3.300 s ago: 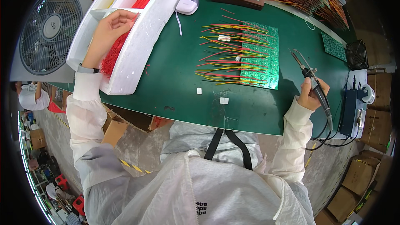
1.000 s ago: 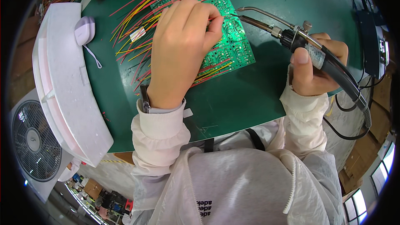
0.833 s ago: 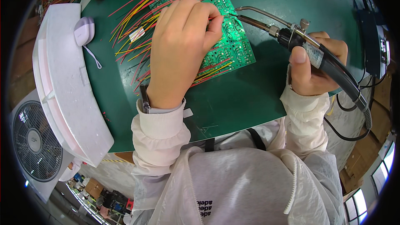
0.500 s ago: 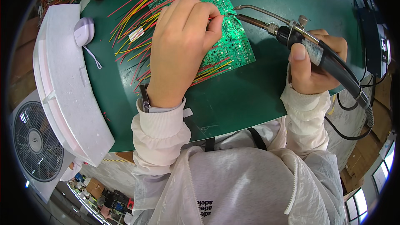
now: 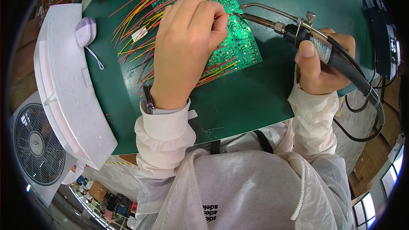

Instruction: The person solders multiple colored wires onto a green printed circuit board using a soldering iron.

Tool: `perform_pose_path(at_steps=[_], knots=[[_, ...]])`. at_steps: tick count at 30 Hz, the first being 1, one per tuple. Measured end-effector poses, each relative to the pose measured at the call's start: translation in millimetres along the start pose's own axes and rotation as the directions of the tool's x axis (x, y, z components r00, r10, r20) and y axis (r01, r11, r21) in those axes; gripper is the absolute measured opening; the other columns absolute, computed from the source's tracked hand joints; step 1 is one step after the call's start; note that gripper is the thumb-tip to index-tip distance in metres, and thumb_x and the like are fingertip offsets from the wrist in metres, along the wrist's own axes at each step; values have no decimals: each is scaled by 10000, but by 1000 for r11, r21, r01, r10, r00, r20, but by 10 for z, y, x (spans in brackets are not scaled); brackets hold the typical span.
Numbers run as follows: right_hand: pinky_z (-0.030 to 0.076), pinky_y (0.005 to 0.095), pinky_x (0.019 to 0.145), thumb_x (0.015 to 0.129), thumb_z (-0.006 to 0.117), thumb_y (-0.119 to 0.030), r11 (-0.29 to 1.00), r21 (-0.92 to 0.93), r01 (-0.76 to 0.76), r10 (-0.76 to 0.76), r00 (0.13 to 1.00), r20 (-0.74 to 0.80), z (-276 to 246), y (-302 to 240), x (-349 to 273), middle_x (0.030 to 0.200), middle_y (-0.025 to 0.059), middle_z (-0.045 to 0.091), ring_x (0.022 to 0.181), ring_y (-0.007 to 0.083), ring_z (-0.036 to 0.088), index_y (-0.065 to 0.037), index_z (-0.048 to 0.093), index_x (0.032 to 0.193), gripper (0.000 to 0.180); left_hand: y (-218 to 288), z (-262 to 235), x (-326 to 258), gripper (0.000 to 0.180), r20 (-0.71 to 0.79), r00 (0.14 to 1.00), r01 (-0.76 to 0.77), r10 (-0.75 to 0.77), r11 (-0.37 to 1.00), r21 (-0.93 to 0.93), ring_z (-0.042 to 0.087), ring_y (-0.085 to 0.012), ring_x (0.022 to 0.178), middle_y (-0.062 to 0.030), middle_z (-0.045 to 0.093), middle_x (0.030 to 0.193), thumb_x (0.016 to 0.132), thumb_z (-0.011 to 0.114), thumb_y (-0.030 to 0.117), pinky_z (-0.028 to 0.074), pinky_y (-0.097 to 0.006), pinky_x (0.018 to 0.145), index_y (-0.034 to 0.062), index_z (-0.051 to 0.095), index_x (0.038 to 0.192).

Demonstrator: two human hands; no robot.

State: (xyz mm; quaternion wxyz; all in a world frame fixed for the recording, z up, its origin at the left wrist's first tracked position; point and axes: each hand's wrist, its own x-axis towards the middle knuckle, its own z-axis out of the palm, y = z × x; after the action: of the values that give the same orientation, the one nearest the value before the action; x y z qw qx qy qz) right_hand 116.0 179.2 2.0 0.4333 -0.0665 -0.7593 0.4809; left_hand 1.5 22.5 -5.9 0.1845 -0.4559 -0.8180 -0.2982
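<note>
A soldering iron (image 5: pixel 294 34) with a thin metal solder-feed tube (image 5: pixel 266 8) clamped along it is gripped in my right hand (image 5: pixel 324 61). Its tip points left and meets the green circuit board (image 5: pixel 240 38) just beside my left fingertips. My left hand (image 5: pixel 187 42) lies over the board's left part, thumb and forefinger pinched on a thin wire that is mostly hidden by the hand. Several red, yellow and black wires (image 5: pixel 136 12) run from the board out to the left, passing under my left hand. The board lies flat on the green work surface.
A white foam box (image 5: pixel 81 85) stands along the table's left edge, with a small lavender case (image 5: pixel 86 32) with a strap by it. A fan (image 5: pixel 36 140) is beyond it. A black device (image 5: pixel 379 38) sits at the far right, and the iron's cable (image 5: pixel 377 119) loops down there.
My right hand and the soldering iron have shifted very slightly to the right, with the tip still at the board. My left hand holds its place.
</note>
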Motion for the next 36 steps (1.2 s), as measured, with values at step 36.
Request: perform_pose_path(at_steps=[36], knots=[[414, 201, 487, 646, 693, -74, 987, 49, 154, -161, 964, 212, -54, 10, 60, 638, 113, 570, 516, 111, 515, 39, 452, 804, 309, -1, -39, 2, 131, 14, 1000, 9, -8, 999, -41, 477, -127, 559, -13, 511, 650, 661, 649, 17, 390, -249, 521, 46, 537, 722]])
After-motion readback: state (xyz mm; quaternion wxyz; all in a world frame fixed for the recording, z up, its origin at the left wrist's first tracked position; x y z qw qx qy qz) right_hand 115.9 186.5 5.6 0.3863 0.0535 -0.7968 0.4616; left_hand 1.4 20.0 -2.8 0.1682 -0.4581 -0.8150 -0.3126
